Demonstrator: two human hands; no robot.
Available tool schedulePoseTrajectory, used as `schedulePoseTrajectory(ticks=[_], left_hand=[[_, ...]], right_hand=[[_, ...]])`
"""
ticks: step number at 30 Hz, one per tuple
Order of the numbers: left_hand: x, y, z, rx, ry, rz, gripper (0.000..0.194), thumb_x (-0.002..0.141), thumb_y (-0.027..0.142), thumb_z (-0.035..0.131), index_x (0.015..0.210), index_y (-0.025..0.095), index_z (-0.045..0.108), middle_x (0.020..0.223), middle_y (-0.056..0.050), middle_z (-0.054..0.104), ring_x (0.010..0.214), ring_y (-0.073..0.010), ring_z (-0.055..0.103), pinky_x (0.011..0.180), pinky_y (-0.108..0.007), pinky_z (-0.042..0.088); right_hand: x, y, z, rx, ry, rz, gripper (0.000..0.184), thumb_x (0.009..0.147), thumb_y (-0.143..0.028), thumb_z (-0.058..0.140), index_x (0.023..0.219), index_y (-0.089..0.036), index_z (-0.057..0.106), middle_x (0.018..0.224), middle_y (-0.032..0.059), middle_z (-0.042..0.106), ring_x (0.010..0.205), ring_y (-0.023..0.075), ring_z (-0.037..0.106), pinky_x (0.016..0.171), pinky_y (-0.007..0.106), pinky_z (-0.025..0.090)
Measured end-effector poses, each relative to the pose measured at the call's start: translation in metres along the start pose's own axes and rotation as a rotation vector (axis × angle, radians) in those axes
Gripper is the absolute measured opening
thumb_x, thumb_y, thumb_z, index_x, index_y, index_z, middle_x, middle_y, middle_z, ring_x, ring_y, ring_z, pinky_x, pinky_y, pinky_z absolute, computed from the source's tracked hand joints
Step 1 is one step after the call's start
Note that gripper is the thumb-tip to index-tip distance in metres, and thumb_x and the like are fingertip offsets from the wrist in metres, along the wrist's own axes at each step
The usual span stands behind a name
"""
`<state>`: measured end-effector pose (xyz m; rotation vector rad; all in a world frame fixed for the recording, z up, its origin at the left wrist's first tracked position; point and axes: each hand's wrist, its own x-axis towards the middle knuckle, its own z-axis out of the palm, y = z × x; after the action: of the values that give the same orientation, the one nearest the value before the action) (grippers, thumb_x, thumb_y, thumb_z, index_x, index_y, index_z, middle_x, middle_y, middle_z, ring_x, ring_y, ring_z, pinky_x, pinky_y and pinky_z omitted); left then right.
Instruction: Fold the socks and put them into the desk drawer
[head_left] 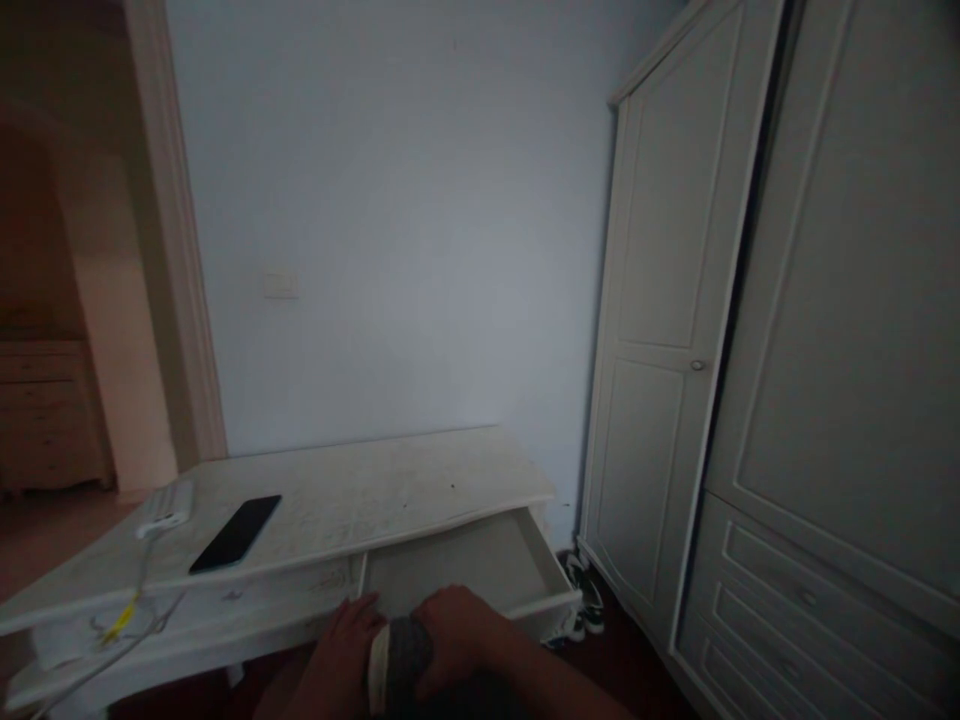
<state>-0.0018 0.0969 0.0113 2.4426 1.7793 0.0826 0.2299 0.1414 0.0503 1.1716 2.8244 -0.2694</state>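
Observation:
Low in the middle, in front of an open drawer [465, 565], my two hands are close together around a dark grey fabric thing [405, 655] with a pale band along its left edge. What kind of thing it is I cannot make out. My left hand [349, 630] presses against its left side, fingers bent. On the other side my right hand [454, 635] is closed over its top and right, thumb lying along the front. The lower part of the fabric runs out of view. The visible inside of the pulled-out drawer shows a plain pale bottom.
A white desk [360, 495] bears a black phone [236, 533] and a white power strip [166, 505] whose cable [142, 565] hangs over the front edge. Shoes [589, 595] stand on the dark red floor beside a tall wardrobe [660, 340]. A doorway opens at the left.

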Motion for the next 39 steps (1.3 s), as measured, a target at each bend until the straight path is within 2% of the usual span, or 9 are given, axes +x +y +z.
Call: schedulePoseTrajectory(ticks=[4,8,18,21,24,26,29,34,39], left_hand=[[0.013,0.012,-0.011,-0.008,-0.012,0.055,0.043,0.086,0.038,0.060,0.126,0.034,0.075,0.139,-0.007,0.072,0.145,-0.0359,0.051,0.134,-0.060,0.004],[0.021,0.015,-0.010,-0.051,-0.015,0.053,0.058,0.079,0.040,0.070,0.137,0.037,0.068,0.145,-0.006,0.069,0.143,-0.0347,0.053,0.134,-0.058,0.001],[0.027,0.033,-0.023,0.006,-0.056,0.113,0.060,0.072,0.054,0.079,0.123,0.023,0.076,0.131,-0.015,0.074,0.142,-0.0357,0.055,0.132,-0.060,-0.005],[0.032,0.047,-0.020,-0.062,-0.042,0.164,0.058,0.071,0.045,0.078,0.124,0.023,0.075,0.131,-0.012,0.074,0.134,-0.0334,0.060,0.133,-0.055,0.012],[0.031,0.049,-0.015,-0.139,-0.078,0.112,0.051,0.076,0.042,0.070,0.123,0.023,0.076,0.130,-0.010,0.075,0.124,-0.0327,0.066,0.116,-0.047,0.044],[0.027,0.048,-0.015,-0.191,-0.068,0.081,0.051,0.078,0.043,0.069,0.125,0.024,0.076,0.130,-0.010,0.075,0.121,-0.0322,0.068,0.106,-0.043,0.050],[0.024,0.047,-0.022,-0.282,-0.055,0.078,0.069,0.074,0.045,0.076,0.140,0.026,0.068,0.139,-0.009,0.073,0.126,-0.0317,0.067,0.110,-0.041,0.049],[0.027,0.050,-0.026,-0.365,-0.046,0.144,0.132,0.051,0.049,0.096,0.167,0.025,0.037,0.169,-0.013,0.045,0.152,-0.0374,0.044,0.128,-0.046,0.032],[0.025,0.044,-0.014,-0.504,0.100,0.161,0.128,0.050,0.042,0.097,0.164,0.028,0.040,0.161,-0.011,0.054,0.145,-0.0353,0.052,0.123,-0.041,0.039]], right_hand=[[0.000,0.006,-0.004,-0.014,-0.044,-0.021,0.067,0.065,-0.061,0.087,0.120,-0.025,0.077,0.112,0.0063,0.083,0.101,0.0361,0.079,0.078,0.034,0.058],[-0.017,0.024,-0.011,0.022,-0.049,-0.024,0.064,0.067,-0.060,0.086,0.123,-0.030,0.076,0.114,0.0030,0.083,0.102,0.0339,0.079,0.078,0.033,0.056],[-0.125,0.105,-0.038,0.198,-0.015,0.182,0.050,0.062,-0.040,0.087,0.110,-0.025,0.081,0.105,0.0032,0.082,0.097,0.0305,0.077,0.079,0.031,0.055],[-0.136,0.111,-0.028,0.160,0.081,0.175,0.055,0.062,-0.041,0.085,0.114,-0.022,0.079,0.113,0.0091,0.080,0.105,0.0349,0.075,0.089,0.036,0.054],[-0.130,0.112,-0.023,0.185,0.091,0.161,0.056,0.061,-0.040,0.085,0.113,-0.020,0.078,0.112,0.0101,0.080,0.104,0.0348,0.074,0.090,0.037,0.053],[-0.124,0.114,-0.024,0.277,0.044,0.148,0.055,0.060,-0.039,0.087,0.111,-0.021,0.079,0.106,0.0053,0.080,0.096,0.0304,0.074,0.083,0.033,0.054],[-0.110,0.115,-0.027,0.399,0.007,0.148,0.050,0.058,-0.038,0.090,0.105,-0.020,0.081,0.095,-0.0005,0.079,0.087,0.0251,0.073,0.072,0.027,0.052],[-0.060,0.091,-0.017,0.433,-0.035,0.065,0.047,0.062,-0.043,0.092,0.103,-0.021,0.082,0.092,-0.0022,0.079,0.085,0.0233,0.074,0.071,0.026,0.053],[0.010,0.052,0.002,0.416,-0.052,-0.173,0.064,0.058,-0.050,0.093,0.116,-0.027,0.078,0.113,-0.0024,0.080,0.096,0.0269,0.076,0.076,0.027,0.057]])
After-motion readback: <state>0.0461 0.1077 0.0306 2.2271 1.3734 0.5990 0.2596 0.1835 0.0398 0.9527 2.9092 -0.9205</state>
